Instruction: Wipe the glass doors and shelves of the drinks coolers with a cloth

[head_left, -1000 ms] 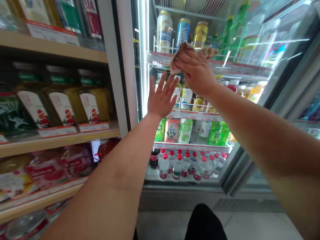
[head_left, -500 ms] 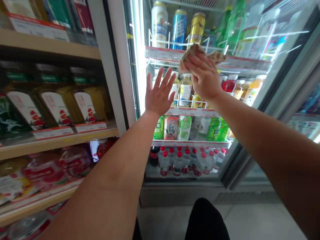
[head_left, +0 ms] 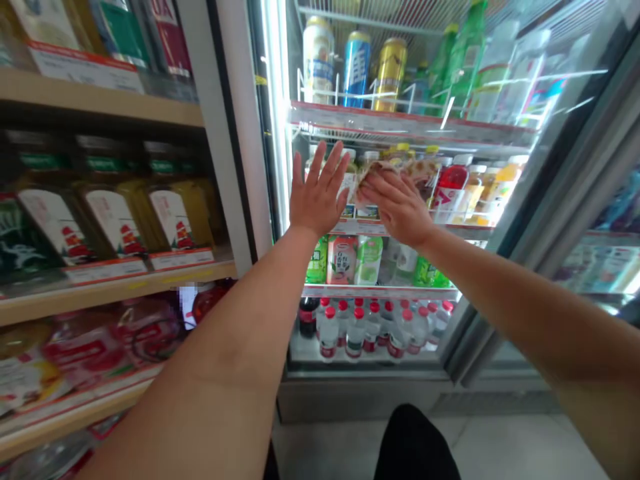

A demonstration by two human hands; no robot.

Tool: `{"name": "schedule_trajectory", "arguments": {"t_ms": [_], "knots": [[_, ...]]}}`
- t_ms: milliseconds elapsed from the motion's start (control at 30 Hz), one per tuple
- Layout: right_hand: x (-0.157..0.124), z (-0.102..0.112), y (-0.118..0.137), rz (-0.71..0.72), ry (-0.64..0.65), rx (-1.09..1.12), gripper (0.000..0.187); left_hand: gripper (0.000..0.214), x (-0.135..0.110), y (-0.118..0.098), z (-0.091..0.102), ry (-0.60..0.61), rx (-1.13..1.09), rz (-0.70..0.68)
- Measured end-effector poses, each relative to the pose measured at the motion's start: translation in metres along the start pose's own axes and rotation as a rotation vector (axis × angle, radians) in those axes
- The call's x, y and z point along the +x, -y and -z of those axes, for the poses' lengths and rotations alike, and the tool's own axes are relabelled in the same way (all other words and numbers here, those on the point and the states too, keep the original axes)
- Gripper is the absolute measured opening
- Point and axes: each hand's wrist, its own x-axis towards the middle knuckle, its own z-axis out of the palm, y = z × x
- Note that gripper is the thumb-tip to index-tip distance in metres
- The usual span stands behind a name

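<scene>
My left hand (head_left: 319, 193) lies flat with its fingers spread against the glass door (head_left: 320, 373) of a lit drinks fridge. To its right, my right hand (head_left: 400, 203) presses a crumpled, patterned brown-and-cream cloth (head_left: 423, 172) to the same glass. The palm and part of the cloth are hidden behind my fingers. Behind the pane, the cloth is in front of the row of juice bottles, with a red bottle (head_left: 451, 183) just to its right. Cartons (head_left: 343, 260) stand on the shelf below both hands.
Beer cans (head_left: 356, 70) and green bottles (head_left: 465, 50) fill the upper fridge shelf; red-capped water bottles (head_left: 356, 330) stand at the bottom. On the left, a wooden shelf unit (head_left: 100, 283) holds bottled drinks. My knee (head_left: 415, 443) is below, over the tiled floor (head_left: 330, 443).
My right hand has slid down the glass with the cloth, from the upper shelf edge to the juice row. My left hand stays in place. The view has tilted slightly upward.
</scene>
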Motion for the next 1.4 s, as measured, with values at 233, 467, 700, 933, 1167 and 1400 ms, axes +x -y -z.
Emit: {"name": "schedule_trajectory", "arguments": {"t_ms": [233, 467, 700, 933, 1167, 1400], "knots": [[-0.015, 0.004, -0.010, -0.123, -0.107, -0.038, 0.047, 0.070, 0.002, 0.002, -0.001, 0.001, -0.016, 0.009], [-0.024, 0.017, -0.020, 0.066, 0.115, -0.047, 0.043, 0.067, 0.001, 0.000, 0.001, 0.014, -0.033, 0.010], [-0.052, 0.012, -0.010, -0.143, -0.049, -0.134, 0.049, 0.066, 0.002, 0.000, 0.002, -0.002, -0.083, 0.018], [-0.051, 0.028, -0.042, -0.141, -0.046, -0.142, 0.049, 0.068, 0.001, 0.000, 0.003, 0.019, -0.110, 0.043], [-0.078, 0.026, -0.043, -0.055, -0.048, -0.191, 0.047, 0.066, 0.001, 0.002, -0.001, 0.015, -0.072, 0.027], [-0.090, 0.033, -0.062, -0.385, -0.320, -0.124, 0.055, 0.067, 0.002, -0.001, 0.004, 0.021, -0.157, 0.053]]}}
